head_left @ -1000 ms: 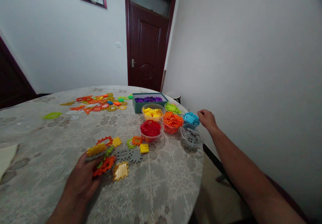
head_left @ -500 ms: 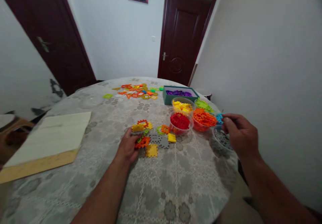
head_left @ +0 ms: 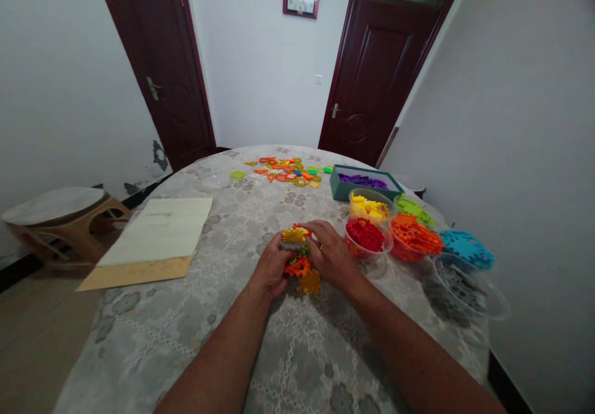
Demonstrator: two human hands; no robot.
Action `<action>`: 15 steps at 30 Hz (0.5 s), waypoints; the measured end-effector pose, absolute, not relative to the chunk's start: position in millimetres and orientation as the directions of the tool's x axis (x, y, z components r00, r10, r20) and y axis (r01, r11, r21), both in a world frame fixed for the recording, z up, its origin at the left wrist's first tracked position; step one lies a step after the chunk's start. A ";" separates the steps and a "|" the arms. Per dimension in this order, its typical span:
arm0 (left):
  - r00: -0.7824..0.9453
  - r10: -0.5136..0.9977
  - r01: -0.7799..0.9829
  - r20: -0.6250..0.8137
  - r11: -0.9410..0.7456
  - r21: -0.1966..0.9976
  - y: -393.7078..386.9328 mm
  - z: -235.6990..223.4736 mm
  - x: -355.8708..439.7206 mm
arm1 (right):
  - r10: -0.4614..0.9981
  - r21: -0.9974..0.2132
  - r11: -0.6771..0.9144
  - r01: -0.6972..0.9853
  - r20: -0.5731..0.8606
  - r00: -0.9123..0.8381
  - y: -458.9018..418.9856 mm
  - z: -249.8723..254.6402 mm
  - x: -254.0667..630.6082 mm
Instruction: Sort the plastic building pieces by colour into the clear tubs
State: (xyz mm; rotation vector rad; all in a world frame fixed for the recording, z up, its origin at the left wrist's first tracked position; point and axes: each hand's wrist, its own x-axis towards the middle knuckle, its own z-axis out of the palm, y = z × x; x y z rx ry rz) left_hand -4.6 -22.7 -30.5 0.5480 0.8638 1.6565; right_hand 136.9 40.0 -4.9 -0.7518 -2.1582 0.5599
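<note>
A cluster of joined plastic tiles [head_left: 297, 254], yellow, orange, grey and green, lies on the round table [head_left: 242, 339]. My left hand [head_left: 272, 268] grips its left side with curled fingers. My right hand [head_left: 331, 254] lies over its right side, fingers bent onto the pieces. A yellow tile [head_left: 310, 282] pokes out below my hands. What else lies under my right hand is hidden.
Clear bowls hold red [head_left: 367, 235], yellow [head_left: 369, 206], orange [head_left: 415, 238] and grey [head_left: 458, 281] pieces; blue [head_left: 467, 246] and green [head_left: 413, 207] piles sit beside. A teal box [head_left: 339, 186] holds purple pieces. Loose tiles [head_left: 283, 171] lie far back. A paper sheet [head_left: 158, 231] lies left, a stool [head_left: 60, 212] beyond.
My right hand left the blue pieces at the table's right edge and came across to the tile cluster beside my left hand. The view swung left.
</note>
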 end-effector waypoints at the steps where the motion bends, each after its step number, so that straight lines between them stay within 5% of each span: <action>1: -0.245 0.965 -0.624 -0.087 -0.088 0.776 -22.9 -30.5 -4.0 | 0.674 -0.594 0.727 0.344 0.523 -0.521 42.2 -9.5 134.2; 15: -0.146 0.984 -0.644 -0.106 -0.013 0.765 -20.6 -32.3 -6.3 | 0.882 -0.829 0.451 0.332 0.355 -0.310 36.9 -7.6 137.4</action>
